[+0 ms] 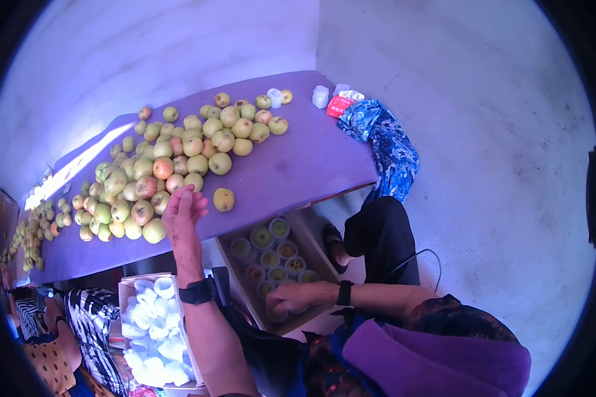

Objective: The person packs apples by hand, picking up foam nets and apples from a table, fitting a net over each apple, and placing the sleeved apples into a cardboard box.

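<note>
My left hand (184,210) is over the near edge of the apple pile, with its fingers loosely bent and apart and nothing visible in them. Close to its fingertips is a yellow-green apple (193,182), and a single apple (224,199) lies to its right. Down in the cardboard box (316,246), my right hand (298,296) has its fingers closed around a foam-netted apple (276,314), which they partly cover. Rows of apples in white foam nets, such as one netted apple (261,237), sit upright in the box.
Many loose apples (142,169) cover the left of the purple-topped table (298,155). A carton of white foam nets (155,324) stands left of my legs. Blue patterned cloth (394,149) hangs over the right corner beside a red packet (340,106). Another person's arm (67,341) is at lower left.
</note>
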`<state>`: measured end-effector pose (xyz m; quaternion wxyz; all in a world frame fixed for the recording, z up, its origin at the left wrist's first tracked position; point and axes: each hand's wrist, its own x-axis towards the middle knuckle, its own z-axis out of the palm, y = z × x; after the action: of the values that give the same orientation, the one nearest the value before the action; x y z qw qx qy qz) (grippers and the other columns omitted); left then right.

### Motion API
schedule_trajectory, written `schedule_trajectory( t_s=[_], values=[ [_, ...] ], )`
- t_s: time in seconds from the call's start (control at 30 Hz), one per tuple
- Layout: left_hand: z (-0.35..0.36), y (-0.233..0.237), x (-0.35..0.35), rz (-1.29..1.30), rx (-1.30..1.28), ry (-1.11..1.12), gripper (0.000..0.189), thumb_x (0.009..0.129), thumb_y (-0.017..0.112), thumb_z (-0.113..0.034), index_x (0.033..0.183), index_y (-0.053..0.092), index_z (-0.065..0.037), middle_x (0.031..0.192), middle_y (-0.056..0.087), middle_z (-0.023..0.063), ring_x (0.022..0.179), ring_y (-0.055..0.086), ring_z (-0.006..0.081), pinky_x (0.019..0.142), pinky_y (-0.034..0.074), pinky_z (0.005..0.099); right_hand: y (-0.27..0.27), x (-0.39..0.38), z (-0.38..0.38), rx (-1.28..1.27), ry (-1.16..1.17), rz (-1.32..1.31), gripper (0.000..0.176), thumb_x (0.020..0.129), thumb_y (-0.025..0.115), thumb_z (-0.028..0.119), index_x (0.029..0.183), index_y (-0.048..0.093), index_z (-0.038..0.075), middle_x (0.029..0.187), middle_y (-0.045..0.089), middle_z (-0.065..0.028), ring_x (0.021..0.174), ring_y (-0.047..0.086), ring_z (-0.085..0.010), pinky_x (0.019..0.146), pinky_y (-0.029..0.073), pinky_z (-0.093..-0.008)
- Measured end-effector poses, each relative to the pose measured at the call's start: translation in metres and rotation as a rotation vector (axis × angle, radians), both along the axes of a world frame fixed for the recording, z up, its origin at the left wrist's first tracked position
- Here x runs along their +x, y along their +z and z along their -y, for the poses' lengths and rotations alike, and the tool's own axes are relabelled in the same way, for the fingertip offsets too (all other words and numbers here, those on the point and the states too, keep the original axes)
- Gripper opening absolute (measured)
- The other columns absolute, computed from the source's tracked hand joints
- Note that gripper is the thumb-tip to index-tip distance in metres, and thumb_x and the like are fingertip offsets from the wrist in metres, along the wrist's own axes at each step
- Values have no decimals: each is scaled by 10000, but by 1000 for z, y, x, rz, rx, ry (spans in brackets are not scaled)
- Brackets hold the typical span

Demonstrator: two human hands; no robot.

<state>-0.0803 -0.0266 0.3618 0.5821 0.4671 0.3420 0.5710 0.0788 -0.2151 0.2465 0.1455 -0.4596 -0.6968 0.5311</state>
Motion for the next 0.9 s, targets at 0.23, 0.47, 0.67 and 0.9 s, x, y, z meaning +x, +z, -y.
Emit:
schedule_trajectory(
  t_s=[0.23, 0.47, 0.67, 0.9],
  values=[
    [-11, -4, 6, 13, 21, 51, 214, 922, 578, -169, 1066, 642, -24, 881, 654, 59, 706, 632, 112, 610, 511, 222, 51, 35, -31, 57, 70, 154, 399, 821, 601, 208, 1142, 561, -25, 939, 647, -164, 910, 630, -301, 806, 479, -382],
    [-18, -6, 16, -66, 71, 68, 244, 920, 585, -190, 1104, 635, -38, 878, 648, 53, 749, 647, 138, 627, 514, 244, 99, 72, -39, 150, 162, 271, 373, 838, 602, 238, 1129, 558, 8, 936, 630, -165, 917, 613, -323, 811, 475, -407],
    [-20, -10, 17, -112, 132, 99, 223, 902, 575, -159, 1059, 637, -12, 869, 671, 66, 721, 658, 132, 618, 509, 244, 104, 66, -32, 345, 145, 427, 368, 832, 632, 184, 1157, 550, 30, 1067, 585, -172, 971, 592, -334, 837, 484, -409],
    [10, 19, -13, -118, 235, 130, 170, 884, 595, -108, 1030, 644, -37, 843, 646, 28, 721, 618, 90, 631, 485, 217, 117, 44, -18, 373, 167, 670, 417, 811, 653, 181, 1189, 538, 47, 1188, 540, -156, 1079, 557, -341, 915, 468, -412]
  ],
)
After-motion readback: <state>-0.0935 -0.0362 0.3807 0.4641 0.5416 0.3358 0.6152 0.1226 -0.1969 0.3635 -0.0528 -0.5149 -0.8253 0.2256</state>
